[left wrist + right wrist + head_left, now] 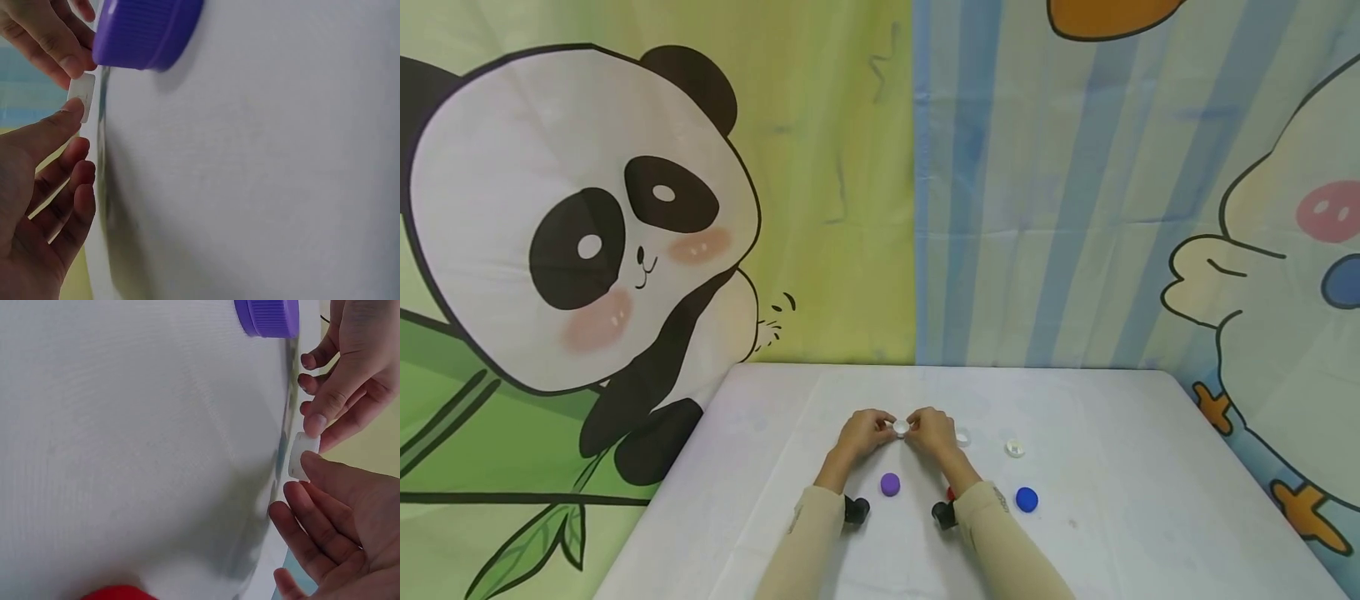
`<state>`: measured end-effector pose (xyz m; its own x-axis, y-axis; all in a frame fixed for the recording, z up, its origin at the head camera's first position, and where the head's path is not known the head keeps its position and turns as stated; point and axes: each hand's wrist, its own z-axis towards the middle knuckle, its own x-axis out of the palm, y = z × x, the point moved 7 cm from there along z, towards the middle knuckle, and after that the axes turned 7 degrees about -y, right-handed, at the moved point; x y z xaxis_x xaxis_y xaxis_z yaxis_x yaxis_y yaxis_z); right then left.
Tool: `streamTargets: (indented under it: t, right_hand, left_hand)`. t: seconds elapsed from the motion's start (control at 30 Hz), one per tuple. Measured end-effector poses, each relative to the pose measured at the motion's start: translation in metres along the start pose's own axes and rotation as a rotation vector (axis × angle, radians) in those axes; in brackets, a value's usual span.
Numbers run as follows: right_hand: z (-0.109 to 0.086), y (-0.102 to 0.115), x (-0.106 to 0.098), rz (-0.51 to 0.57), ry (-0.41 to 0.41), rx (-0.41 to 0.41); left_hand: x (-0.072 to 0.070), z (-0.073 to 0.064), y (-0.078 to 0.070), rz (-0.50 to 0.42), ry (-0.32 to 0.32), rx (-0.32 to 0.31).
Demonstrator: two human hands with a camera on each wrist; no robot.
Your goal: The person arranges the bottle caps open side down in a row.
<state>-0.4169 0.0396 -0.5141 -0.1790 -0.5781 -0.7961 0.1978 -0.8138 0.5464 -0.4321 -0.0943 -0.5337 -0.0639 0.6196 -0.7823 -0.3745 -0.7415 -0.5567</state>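
Observation:
A small white bottle cap (901,427) is pinched from both sides, near the middle of the table. My left hand (862,433) grips its left edge between thumb and fingers. From the other side my right hand (934,433) pinches it, seen closer in the right wrist view, where the thumb lies on the white cap (299,450). The left hand's other fingers curl loosely in the left wrist view. Nearer to me, between the forearms, lies a purple bottle cap (890,484) with ridged sides. A red cap (951,493) is mostly hidden by the right wrist.
To the right lie a blue cap (1026,499) and a whitish cap (1015,448). Another white ring-like piece (962,437) shows partly behind the right hand. The white table (1120,500) ends at a printed curtain (835,250) behind.

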Motion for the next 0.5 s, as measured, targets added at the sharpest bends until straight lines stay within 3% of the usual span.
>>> streamTargets:
  t: [0.13, 0.3, 0.5]
  right_hand:
    - [-0.003, 0.003, -0.007, 0.057, -0.035, -0.061]
    - [-0.007, 0.011, -0.024, 0.159, -0.136, -0.173]
    - [-0.014, 0.017, -0.046, 0.231, -0.198, -0.219]
  left_hand:
    - [-0.005, -0.003, -0.006, -0.010, -0.031, 0.021]
    - [-0.023, -0.007, -0.022, -0.054, -0.093, 0.087]
    - [-0.046, -0.013, -0.044, -0.064, -0.178, 0.181]
